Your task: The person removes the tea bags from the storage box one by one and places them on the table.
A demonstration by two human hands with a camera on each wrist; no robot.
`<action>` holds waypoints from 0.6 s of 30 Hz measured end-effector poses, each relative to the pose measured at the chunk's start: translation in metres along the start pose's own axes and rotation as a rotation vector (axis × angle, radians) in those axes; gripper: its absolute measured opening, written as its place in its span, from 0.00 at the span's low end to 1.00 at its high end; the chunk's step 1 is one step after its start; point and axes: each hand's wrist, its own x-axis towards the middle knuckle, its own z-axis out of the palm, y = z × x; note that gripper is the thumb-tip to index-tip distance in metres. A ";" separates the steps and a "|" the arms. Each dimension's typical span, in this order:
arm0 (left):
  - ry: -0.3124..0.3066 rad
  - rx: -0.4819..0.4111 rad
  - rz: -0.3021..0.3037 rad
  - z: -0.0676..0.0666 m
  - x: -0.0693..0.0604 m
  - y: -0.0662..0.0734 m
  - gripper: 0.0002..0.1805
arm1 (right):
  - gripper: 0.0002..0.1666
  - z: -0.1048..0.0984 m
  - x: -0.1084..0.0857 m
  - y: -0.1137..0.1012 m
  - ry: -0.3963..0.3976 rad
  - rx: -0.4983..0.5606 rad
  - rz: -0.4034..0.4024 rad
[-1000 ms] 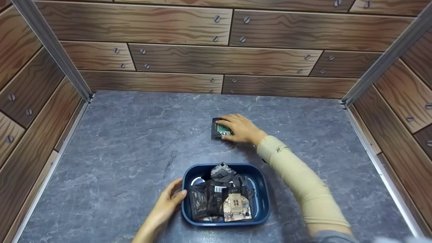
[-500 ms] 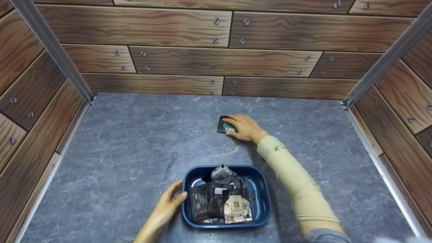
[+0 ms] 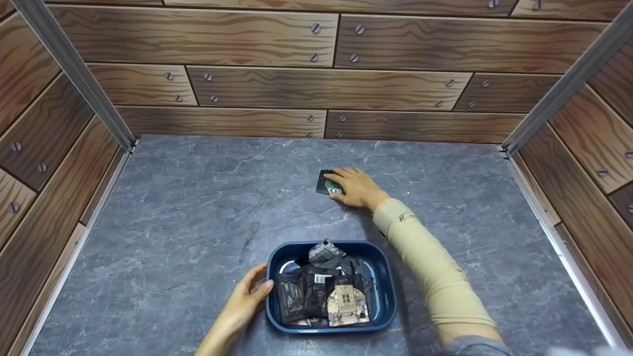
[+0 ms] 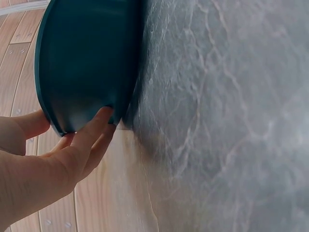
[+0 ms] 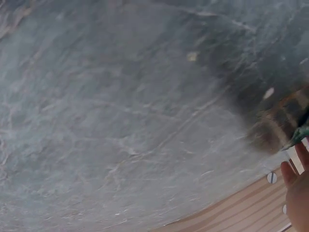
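Observation:
In the head view my left hand [image 3: 246, 292] holds the left end of a blue plastic tub [image 3: 390, 296]. In the left wrist view the thumb is at the tub's rim and the fingers lie against its outer wall. Inside the tub are several black sachets [image 3: 292, 296], one with a beige label [image 3: 346, 299] on top. Beyond the tub, my right hand [image 3: 358, 188] grips a flat black sachet with a green patch [image 3: 322, 183], its fingers and thumb at the sachet's right part. The right wrist view catches only the fingers and a sliver of green packet [image 5: 301, 135].
A grey marbled tabletop [image 3: 198, 207] lies under everything. Wood-patterned panels [image 3: 277, 89] wall it in at the back and both sides, with metal posts [image 3: 79, 74] at the corners.
My right hand has shifted the black sachet slightly right and away, mostly in the first half second. My left hand and the tub have stayed in place.

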 end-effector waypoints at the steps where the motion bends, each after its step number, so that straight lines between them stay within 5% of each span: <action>1: 0.000 0.001 0.002 0.000 0.000 0.000 0.30 | 0.40 -0.001 0.000 -0.001 0.006 -0.003 -0.001; 18: 0.012 0.017 0.035 0.000 0.001 -0.004 0.29 | 0.30 -0.031 -0.028 -0.026 0.208 -0.025 -0.188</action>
